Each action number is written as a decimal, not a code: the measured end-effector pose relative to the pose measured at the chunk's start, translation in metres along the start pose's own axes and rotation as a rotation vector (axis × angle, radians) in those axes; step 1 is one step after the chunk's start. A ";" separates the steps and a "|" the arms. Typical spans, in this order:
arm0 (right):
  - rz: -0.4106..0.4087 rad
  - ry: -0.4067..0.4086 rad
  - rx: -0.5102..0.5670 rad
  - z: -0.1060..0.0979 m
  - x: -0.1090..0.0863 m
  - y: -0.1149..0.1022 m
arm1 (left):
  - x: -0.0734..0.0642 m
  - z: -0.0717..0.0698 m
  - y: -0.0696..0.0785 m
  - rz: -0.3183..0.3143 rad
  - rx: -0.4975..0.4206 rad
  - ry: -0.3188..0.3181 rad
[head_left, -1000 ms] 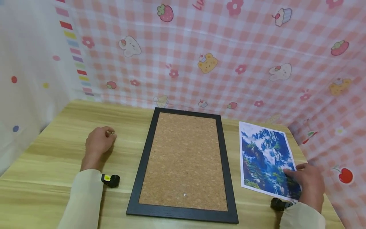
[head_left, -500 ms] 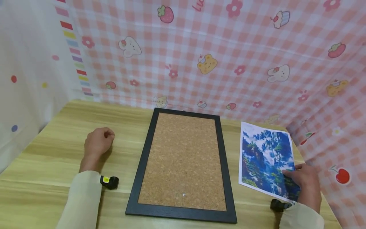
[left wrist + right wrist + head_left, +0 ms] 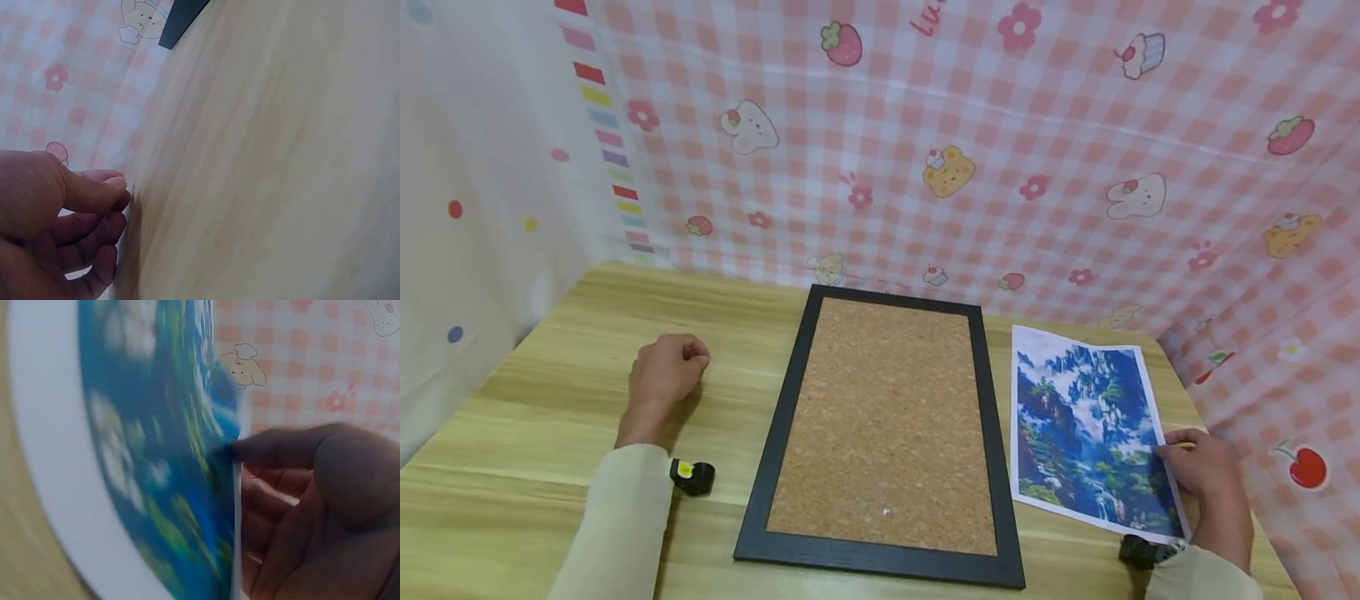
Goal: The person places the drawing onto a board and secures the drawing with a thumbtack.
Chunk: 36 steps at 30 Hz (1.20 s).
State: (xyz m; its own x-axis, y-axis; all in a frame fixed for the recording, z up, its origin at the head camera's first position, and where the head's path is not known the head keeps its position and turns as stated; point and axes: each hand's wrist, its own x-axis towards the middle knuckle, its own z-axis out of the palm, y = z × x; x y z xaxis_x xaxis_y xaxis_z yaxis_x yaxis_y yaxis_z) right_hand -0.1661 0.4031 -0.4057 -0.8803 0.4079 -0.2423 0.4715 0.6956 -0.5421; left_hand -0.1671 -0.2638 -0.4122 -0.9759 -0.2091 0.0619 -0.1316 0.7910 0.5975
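Observation:
My right hand pinches the right edge of a picture print, a blue mountain-and-waterfall landscape with a white border. In the right wrist view the print bows and blurs, with the thumb on its face and the other fingers partly hidden behind. Left of it lies a cork board in a black frame, upright lengthwise to me. My left hand rests on the table left of the board, its fingers loosely curled. In the left wrist view its thumb and fingertips come close together, and nothing shows between them.
Beneath everything is a wood-grain table. A pink checked cloth rises behind the table and along its right side, and a white dotted cloth hangs at the left. Black wrist cameras sit at both cuffs.
The print has shifted slightly left and towards me, with its top edge now bent. My right hand keeps hold of its edge. The left hand and the board stay in place.

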 end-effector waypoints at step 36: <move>-0.048 0.020 0.244 -0.006 -0.010 -0.013 | -0.005 -0.009 0.007 0.013 -0.070 0.096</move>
State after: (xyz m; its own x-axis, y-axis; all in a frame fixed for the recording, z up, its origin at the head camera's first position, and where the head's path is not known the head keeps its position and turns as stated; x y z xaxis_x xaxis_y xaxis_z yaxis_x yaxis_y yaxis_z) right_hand -0.1627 0.3936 -0.3916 -0.8992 0.3907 -0.1970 0.4002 0.5520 -0.7316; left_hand -0.1613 -0.2624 -0.4017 -0.9559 -0.2559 0.1441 -0.1034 0.7524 0.6506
